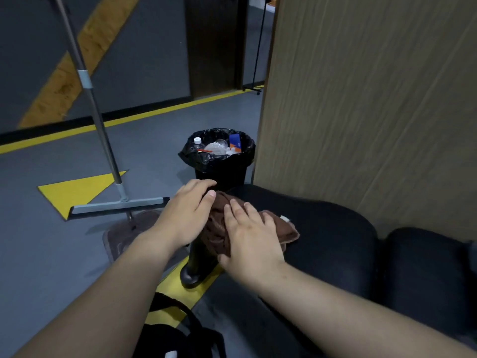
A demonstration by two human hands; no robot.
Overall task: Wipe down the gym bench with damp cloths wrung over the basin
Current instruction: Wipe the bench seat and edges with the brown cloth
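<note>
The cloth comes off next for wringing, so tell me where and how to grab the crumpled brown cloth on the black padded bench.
Come from above and grip the crumpled brown cloth at its thick bunched middle, between the left hand and right hand. The folds stand proud of the black padded bench there, while the right corner with the white tag lies flat, probably hard to pinch.

The lone head camera looked forward and down, wide-angle, close over the bench [335,228] end, facing the bin [219,174] and wood panel [361,99] beyond.
</note>
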